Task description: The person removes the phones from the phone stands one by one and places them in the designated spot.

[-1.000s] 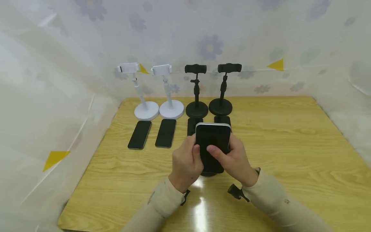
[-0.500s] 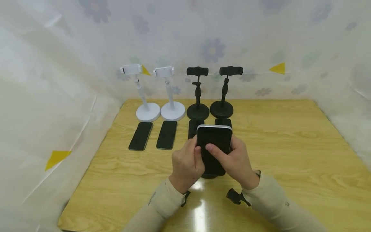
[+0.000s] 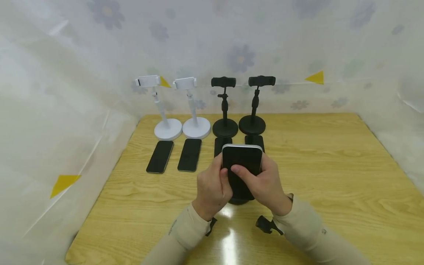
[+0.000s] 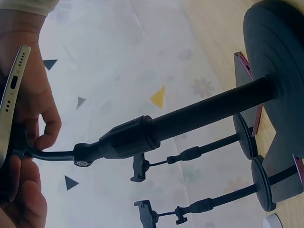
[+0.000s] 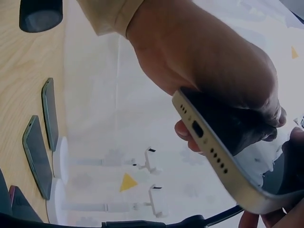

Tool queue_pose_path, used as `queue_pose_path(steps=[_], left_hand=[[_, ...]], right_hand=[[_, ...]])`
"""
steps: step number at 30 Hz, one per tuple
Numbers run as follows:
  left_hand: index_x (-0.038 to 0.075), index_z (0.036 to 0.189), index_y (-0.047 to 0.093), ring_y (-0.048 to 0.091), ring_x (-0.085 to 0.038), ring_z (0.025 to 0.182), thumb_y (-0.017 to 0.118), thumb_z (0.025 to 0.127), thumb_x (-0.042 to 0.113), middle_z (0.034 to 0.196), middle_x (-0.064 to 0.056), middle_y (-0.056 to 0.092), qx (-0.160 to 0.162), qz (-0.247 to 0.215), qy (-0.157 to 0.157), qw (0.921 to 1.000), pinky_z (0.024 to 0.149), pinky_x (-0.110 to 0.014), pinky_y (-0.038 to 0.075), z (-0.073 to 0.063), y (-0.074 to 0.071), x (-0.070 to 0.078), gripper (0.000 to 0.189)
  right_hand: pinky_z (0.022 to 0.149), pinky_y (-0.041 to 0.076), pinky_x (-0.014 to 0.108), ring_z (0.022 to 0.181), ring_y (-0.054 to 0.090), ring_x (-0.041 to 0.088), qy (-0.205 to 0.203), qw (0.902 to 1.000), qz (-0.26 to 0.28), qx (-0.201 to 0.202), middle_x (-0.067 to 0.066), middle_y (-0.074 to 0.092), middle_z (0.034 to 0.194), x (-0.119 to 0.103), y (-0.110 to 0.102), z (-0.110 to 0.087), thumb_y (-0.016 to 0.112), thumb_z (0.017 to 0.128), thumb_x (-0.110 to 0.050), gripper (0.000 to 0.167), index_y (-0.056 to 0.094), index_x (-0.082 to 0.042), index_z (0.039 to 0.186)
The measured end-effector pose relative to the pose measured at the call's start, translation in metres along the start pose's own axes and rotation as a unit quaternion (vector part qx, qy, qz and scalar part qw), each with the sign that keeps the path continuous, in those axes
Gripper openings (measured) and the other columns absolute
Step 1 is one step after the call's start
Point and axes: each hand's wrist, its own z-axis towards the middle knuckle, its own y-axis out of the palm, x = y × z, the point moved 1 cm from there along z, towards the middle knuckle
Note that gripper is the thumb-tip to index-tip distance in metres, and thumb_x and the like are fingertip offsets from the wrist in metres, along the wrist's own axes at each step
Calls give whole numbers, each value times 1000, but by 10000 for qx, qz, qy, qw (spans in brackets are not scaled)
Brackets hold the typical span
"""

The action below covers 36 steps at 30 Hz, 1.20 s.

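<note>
A smartphone (image 3: 245,155) with a black screen and pale metal edge is between my two hands in the head view. My left hand (image 3: 212,187) grips its left edge, thumb along the side. From the right, my right hand (image 3: 269,184) holds it, the thumb lying across the screen. Behind the phone is a black phone stand (image 4: 204,110), seen in the left wrist view with a round base, thick pole and thin neck reaching up to the phone's back. Fingers of the left hand (image 4: 40,102) curl around the clamp there, which is mostly hidden.
Two white phone stands (image 3: 168,129) and two black phone stands (image 3: 225,127) line the table's back. Two phones (image 3: 160,157) lie before the white ones, two more phones (image 3: 222,144) before the black ones. A patterned curtain (image 3: 198,36) surrounds the wooden table (image 3: 331,165).
The right thumb has slid slightly left across the phone's screen. Both hands keep their hold, and the things on the table stay in place.
</note>
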Motion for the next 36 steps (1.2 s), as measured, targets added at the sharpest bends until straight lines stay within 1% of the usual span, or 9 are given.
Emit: queue_pose_path(steps=[3, 5, 9, 11, 15, 18, 21, 29, 36], left_hand=[[-12, 117, 54, 62, -15, 55, 30, 108, 20, 79, -11, 65, -112, -89, 63, 9999, 46, -25, 50, 2, -1, -1, 41], [-12, 119, 53, 61, -15, 57, 29, 108, 21, 80, -11, 64, -239, -214, 81, 9995, 48, -24, 51, 4, -2, -1, 42], [-11, 123, 46, 62, -15, 62, 28, 108, 22, 82, -11, 64, -492, -638, -42, 9967, 53, -22, 53, 4, -6, -3, 41], [-11, 125, 42, 63, -15, 63, 29, 108, 23, 83, -12, 65, -564, -844, -98, 9948, 55, -21, 53, 4, -7, -4, 40], [-10, 127, 37, 65, -16, 64, 30, 108, 22, 82, -13, 67, -649, -1082, -67, 9920, 55, -21, 53, 5, -6, -7, 38], [-9, 126, 37, 67, -17, 63, 30, 108, 22, 82, -14, 69, -669, -1275, 6, 9896, 55, -20, 54, 6, -5, -9, 36], [-10, 124, 38, 69, -18, 65, 31, 108, 22, 83, -16, 70, -637, -1475, 74, 9870, 56, -21, 55, 6, -4, -11, 36], [-11, 118, 42, 62, -18, 65, 30, 108, 20, 83, -14, 64, -491, -1895, 206, 9804, 58, -22, 53, 6, -1, -14, 35], [-10, 116, 48, 61, -20, 73, 28, 108, 26, 90, -17, 64, -785, -2148, -122, 9734, 66, -27, 54, 3, -2, -12, 43]], right_hand=[[64, 57, 21, 77, 67, 2, -102, 9999, 20, -48, -15, 66, 94, 0, -2, 1, 71, 81, 10, 25, 62, 10, 104], [63, 57, 22, 76, 66, 3, -143, 9998, 40, -111, -7, 67, 93, 0, -3, 1, 70, 83, 9, 23, 61, 9, 104], [65, 57, 23, 78, 66, 6, -192, 9992, 52, -350, 13, 67, 91, 0, -3, 2, 67, 87, 7, 19, 60, 8, 105], [65, 57, 24, 80, 66, 6, -211, 9987, 47, -452, 18, 66, 91, 0, -3, 3, 65, 89, 6, 19, 59, 8, 107], [66, 58, 24, 81, 66, 4, -181, 9987, 29, -475, 7, 67, 95, 0, -4, 2, 64, 91, 6, 20, 57, 9, 109], [65, 58, 24, 81, 66, 3, -170, 9988, 22, -457, -6, 66, 98, 0, -7, 1, 63, 91, 5, 20, 55, 10, 110], [66, 58, 24, 82, 67, 2, -180, 9985, 104, -504, -13, 65, 100, 0, -9, 2, 62, 93, 5, 20, 55, 11, 110], [66, 58, 21, 82, 67, 1, -265, 9972, 347, -615, -16, 65, 100, 2, -10, 3, 60, 93, 5, 18, 53, 14, 108], [72, 55, 17, 84, 66, 2, -317, 9943, 817, -609, -14, 67, 100, 3, -10, 3, 62, 94, 2, 21, 53, 16, 106]])
